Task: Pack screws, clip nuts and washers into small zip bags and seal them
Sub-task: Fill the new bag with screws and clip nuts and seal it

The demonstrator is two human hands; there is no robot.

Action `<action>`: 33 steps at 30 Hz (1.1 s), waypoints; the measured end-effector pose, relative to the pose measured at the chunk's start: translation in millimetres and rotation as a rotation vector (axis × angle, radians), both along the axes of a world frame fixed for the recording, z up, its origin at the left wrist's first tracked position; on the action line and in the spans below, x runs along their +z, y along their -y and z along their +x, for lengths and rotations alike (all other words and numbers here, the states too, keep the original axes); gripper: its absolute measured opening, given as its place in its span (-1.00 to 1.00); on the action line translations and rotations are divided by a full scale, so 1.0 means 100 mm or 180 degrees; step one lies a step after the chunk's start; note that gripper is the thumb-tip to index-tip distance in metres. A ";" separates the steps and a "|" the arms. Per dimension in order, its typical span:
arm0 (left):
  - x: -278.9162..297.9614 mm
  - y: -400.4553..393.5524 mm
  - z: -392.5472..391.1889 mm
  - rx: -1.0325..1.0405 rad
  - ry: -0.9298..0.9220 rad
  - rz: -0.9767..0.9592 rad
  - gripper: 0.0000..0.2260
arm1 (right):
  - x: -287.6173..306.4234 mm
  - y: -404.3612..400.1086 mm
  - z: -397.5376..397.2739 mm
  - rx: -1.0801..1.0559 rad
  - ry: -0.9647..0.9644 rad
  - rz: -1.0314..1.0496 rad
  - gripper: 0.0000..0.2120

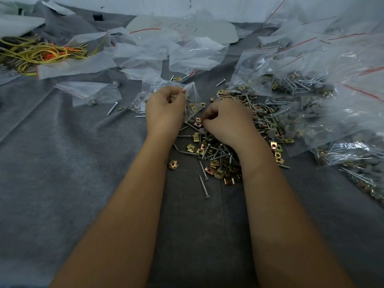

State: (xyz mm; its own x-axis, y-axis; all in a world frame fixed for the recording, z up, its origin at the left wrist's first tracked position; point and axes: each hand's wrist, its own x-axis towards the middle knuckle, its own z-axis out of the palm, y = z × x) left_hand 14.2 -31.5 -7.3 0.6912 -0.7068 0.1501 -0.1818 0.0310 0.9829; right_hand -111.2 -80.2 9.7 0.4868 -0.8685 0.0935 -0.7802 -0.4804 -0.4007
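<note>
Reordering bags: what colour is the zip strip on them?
Red, on clear plastic zip bags; head view.

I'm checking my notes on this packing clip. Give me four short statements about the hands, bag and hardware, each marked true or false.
1. The left hand pinches a small zip bag. True.
2. The right hand lies flat and open on bare cloth. False: its fingers are curled, picking at the loose hardware pile.
3. Filled bags lie to the right. True.
4. The yellow bands lie near the right. False: far left.
</note>
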 end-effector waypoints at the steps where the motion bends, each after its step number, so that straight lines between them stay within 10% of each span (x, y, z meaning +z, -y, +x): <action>1: 0.00 0.00 0.00 -0.0001 0.0008 0.0006 -0.87 | 0.00 0.00 0.00 0.0014 -0.0001 -0.0001 -0.87; 17: 0.00 -0.01 0.00 -0.0024 0.0062 0.0026 -0.84 | 0.11 -0.06 0.00 -0.0052 0.2596 0.0267 -0.80; 28: 0.03 -0.04 -0.02 0.0006 0.0044 -0.0046 -0.88 | 0.09 -0.09 0.00 0.0313 0.2567 0.0227 -0.73; 33: 0.06 -0.06 -0.04 0.0181 -0.0125 -0.0195 -0.79 | -0.06 0.03 -0.02 0.0167 0.1427 -0.0116 -0.59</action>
State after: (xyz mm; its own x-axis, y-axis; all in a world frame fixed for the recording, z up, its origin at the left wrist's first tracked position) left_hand 10.3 -25.7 -1.2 0.7361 -0.6567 0.1638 -0.1463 0.0819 0.9858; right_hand -113.5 -83.5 3.3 0.4346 -0.8359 0.3352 -0.5077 -0.5348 -0.6754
